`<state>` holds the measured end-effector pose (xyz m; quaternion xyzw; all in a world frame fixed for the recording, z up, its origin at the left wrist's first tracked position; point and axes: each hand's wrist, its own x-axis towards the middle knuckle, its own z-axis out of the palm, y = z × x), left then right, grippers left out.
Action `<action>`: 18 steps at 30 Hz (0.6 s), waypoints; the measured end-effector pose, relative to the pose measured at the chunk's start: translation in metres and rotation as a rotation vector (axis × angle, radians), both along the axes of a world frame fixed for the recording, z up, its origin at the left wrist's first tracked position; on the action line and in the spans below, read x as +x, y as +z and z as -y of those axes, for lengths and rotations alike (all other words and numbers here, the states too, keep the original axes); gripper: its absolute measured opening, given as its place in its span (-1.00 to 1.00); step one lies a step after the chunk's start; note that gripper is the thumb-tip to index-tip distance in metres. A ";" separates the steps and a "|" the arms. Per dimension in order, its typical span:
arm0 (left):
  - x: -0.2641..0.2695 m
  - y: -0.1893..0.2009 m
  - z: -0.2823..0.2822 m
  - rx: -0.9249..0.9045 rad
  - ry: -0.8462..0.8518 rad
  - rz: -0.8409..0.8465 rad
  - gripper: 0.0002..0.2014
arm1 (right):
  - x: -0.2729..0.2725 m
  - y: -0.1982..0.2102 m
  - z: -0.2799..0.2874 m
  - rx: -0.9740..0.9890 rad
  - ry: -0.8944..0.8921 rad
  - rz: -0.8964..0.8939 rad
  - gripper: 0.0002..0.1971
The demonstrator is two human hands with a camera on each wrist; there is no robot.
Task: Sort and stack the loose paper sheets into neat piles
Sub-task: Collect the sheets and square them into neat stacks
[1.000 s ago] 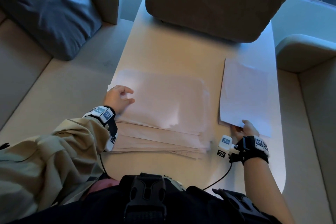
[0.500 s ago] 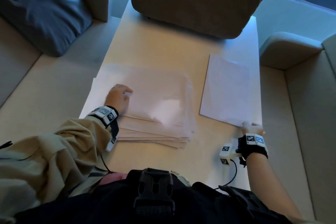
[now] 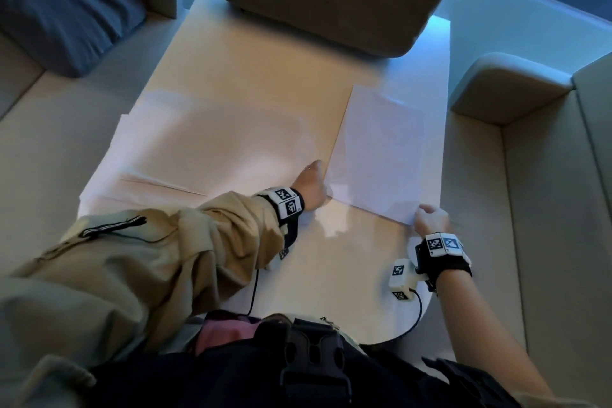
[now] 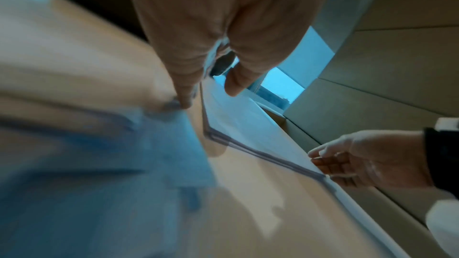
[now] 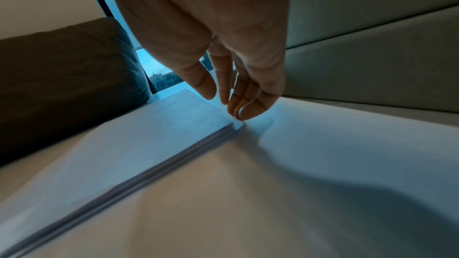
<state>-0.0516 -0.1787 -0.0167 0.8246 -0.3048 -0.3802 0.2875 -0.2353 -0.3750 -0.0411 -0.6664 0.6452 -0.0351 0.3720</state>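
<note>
Head view: left hand (image 3: 309,187) has crossed from the messy white sheets (image 3: 205,149), fingers extended; right hand (image 3: 430,219), fingers straight, squares the neat white stack (image 3: 381,152).

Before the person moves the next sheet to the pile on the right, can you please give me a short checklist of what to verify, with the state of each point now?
1. Right hand steadies the small pile at its near right corner: ok; its fingertips touch that corner.
2. Small pile lies fully on the table: ok.
3. Edges of the small pile are flush: ok along the near edge in the right wrist view; far edges cannot tell.
4. Left hand has a grip on one sheet: cannot tell; the picture is blurred.
5. Large loose stack is neat: not ok; its sheets are fanned out at the near left.
</note>
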 end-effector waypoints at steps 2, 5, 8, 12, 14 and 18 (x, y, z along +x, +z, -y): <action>-0.004 -0.001 0.010 0.036 0.098 -0.039 -0.53 | -0.002 0.002 0.004 0.004 -0.005 0.013 -0.64; -0.010 -0.005 0.019 0.043 0.149 -0.070 -0.61 | -0.001 0.001 0.010 -0.005 -0.004 0.035 -0.66; -0.018 -0.011 0.023 0.063 0.148 -0.084 -0.60 | 0.002 -0.001 0.013 -0.013 0.030 0.008 -0.68; -0.030 -0.014 0.026 0.011 0.197 -0.041 -0.50 | 0.004 -0.003 0.022 -0.027 0.027 -0.018 -0.68; -0.033 -0.014 0.027 0.014 0.193 -0.044 -0.49 | 0.004 -0.004 0.022 -0.037 0.029 -0.028 -0.69; -0.035 -0.015 0.029 0.035 0.171 -0.052 -0.52 | 0.005 -0.003 0.017 -0.016 0.052 -0.070 -0.68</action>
